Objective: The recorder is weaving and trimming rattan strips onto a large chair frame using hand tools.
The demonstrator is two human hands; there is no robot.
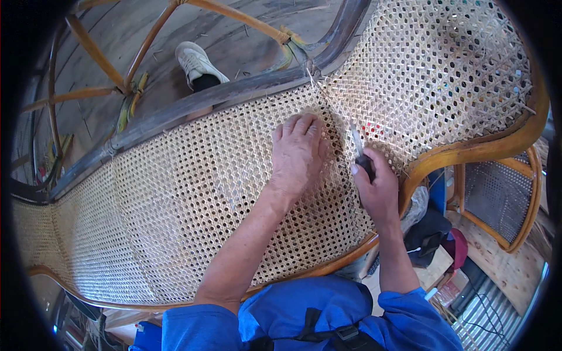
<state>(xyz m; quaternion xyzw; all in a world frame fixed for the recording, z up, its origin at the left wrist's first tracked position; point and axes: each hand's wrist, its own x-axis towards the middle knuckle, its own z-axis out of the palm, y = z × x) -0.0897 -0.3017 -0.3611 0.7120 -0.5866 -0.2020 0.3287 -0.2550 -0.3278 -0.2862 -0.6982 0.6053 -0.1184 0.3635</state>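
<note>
Woven cane webbing (pixel 199 181) covers a long curved bench with a bent rattan rim (pixel 486 153). My left hand (pixel 298 152) lies palm down on the webbing, fingers stretched toward the far side, beside the crease where the seat meets the raised end. In my right hand (pixel 379 190) is a black-handled tool (pixel 365 166) with a narrow metal blade. Its blade points away from me, over the webbing just right of the crease. I cannot tell whether its tip touches the cane. Loose strand ends stick out near the far end of the crease.
A dark pole (pixel 193 111) runs along the bench's far edge, with bare rattan framework (pixel 155 35) beyond it. A white shoe (pixel 196 61) is on the floor there. At right stand a rattan chair (pixel 497 196), a dark red item (pixel 458 248) and a plywood board (pixel 492 260).
</note>
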